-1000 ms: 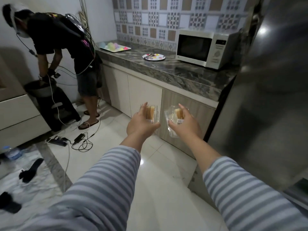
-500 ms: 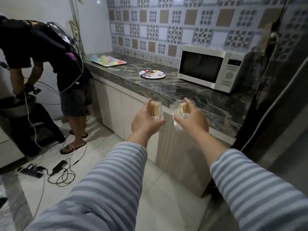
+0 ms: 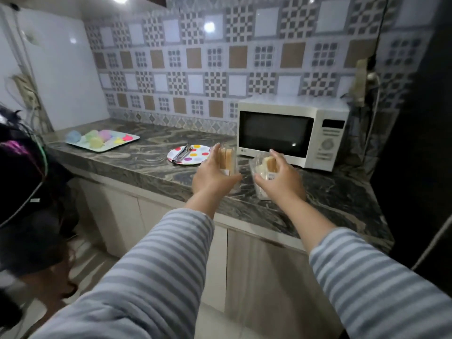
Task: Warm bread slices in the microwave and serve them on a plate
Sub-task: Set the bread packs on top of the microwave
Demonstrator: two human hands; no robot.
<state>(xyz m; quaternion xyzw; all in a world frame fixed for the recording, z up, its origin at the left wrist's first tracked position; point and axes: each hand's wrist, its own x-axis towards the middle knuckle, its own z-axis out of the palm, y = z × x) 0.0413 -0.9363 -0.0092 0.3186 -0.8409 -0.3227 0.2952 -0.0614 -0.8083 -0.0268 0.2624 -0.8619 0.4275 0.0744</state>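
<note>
My left hand (image 3: 212,176) grips a clear packet of bread slices (image 3: 227,157), held upright over the marble counter (image 3: 146,165). A second clear bread packet (image 3: 265,167) is held by my right hand (image 3: 281,182) just to the right. Both packets hover in front of the white microwave (image 3: 293,133), whose door is closed. A polka-dot plate (image 3: 195,154) with metal tongs (image 3: 182,152) on it lies on the counter left of the microwave, just beyond my left hand.
A tray of pastel cups (image 3: 102,140) sits at the counter's far left. A person in dark clothes (image 3: 29,204) bends at the left edge. A dark fridge (image 3: 420,143) stands at the right. Cabinets (image 3: 171,228) run below the counter.
I have come closer to the counter. Both hands with their bread packets now reach over the counter top in front of the microwave. The person at left is nearer in view.
</note>
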